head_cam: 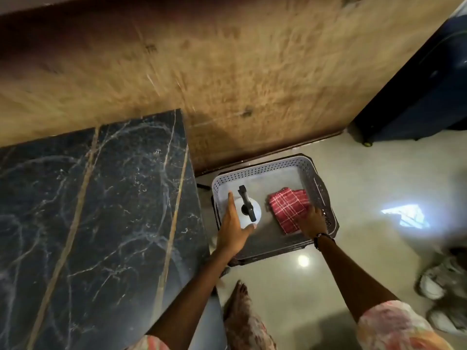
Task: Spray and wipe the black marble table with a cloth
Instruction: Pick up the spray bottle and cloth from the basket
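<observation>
No text, label or number can be read anywhere.

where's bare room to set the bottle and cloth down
The black marble table shows bare right across. Inside the basket, only the far strip behind the spray bottle and red cloth is free; its near half is crowded by both hands.
</observation>
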`<state>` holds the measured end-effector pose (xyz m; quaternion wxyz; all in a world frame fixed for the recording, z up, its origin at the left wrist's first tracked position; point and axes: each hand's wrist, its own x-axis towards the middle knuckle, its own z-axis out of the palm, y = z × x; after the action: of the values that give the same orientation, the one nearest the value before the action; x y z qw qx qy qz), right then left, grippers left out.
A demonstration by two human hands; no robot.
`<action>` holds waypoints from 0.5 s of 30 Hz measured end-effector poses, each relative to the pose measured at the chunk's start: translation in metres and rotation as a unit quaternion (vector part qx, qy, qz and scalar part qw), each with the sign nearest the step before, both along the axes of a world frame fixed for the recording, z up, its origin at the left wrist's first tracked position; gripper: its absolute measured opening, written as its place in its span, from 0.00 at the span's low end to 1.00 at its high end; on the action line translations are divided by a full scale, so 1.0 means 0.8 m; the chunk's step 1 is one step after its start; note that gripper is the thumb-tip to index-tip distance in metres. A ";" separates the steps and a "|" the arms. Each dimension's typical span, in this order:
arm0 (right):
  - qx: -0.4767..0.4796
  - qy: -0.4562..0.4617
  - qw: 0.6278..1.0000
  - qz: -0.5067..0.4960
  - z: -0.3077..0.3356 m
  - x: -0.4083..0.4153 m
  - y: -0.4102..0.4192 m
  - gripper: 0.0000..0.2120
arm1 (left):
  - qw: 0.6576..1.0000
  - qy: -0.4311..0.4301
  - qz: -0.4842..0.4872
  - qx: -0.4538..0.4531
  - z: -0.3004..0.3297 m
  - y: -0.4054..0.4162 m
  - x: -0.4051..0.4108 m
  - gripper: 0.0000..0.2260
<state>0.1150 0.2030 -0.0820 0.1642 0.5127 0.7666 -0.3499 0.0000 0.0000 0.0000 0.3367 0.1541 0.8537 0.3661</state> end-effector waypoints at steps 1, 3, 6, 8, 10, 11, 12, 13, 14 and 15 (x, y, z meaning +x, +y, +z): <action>0.003 0.003 1.000 -0.007 -0.010 -0.002 0.004 0.32 | 1.000 0.003 0.009 0.010 -0.004 0.009 -0.004 0.47; 0.016 0.000 1.000 -0.013 -0.016 -0.006 0.008 0.39 | 0.999 0.007 0.024 0.025 -0.011 0.023 -0.010 0.47; 0.038 -0.015 0.999 -0.017 -0.033 -0.010 0.010 0.45 | 0.998 0.014 0.045 0.051 -0.030 0.040 -0.014 0.43; 0.041 -0.009 0.999 -0.027 -0.040 -0.009 0.017 0.42 | 0.996 0.033 0.072 0.047 -0.041 0.042 -0.014 0.36; 0.023 0.019 0.999 -0.021 -0.042 -0.006 0.022 0.28 | 0.994 0.065 0.084 0.036 -0.050 0.043 -0.016 0.30; 0.017 0.042 0.999 -0.017 -0.042 -0.005 0.023 0.21 | 0.993 0.074 0.085 0.037 -0.051 0.044 -0.018 0.28; 0.008 0.070 0.997 -0.019 -0.036 -0.005 0.021 0.18 | 0.992 0.082 0.086 0.043 -0.048 0.046 -0.019 0.27; 0.002 0.102 0.995 -0.023 -0.029 -0.005 0.019 0.17 | 0.991 0.090 0.083 0.051 -0.042 0.049 -0.021 0.25; -0.007 0.124 0.992 -0.029 -0.022 -0.005 0.016 0.19 | 0.990 0.100 0.076 0.063 -0.035 0.052 -0.022 0.23; -0.021 0.143 0.989 -0.035 -0.010 -0.007 0.012 0.20 | 0.989 0.108 0.070 0.076 -0.022 0.054 -0.023 0.21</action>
<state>0.1093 0.2126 -0.0904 0.0511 0.4805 0.7563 -0.4410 -0.0181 0.0430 -0.0175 0.2035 0.1581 0.8635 0.4335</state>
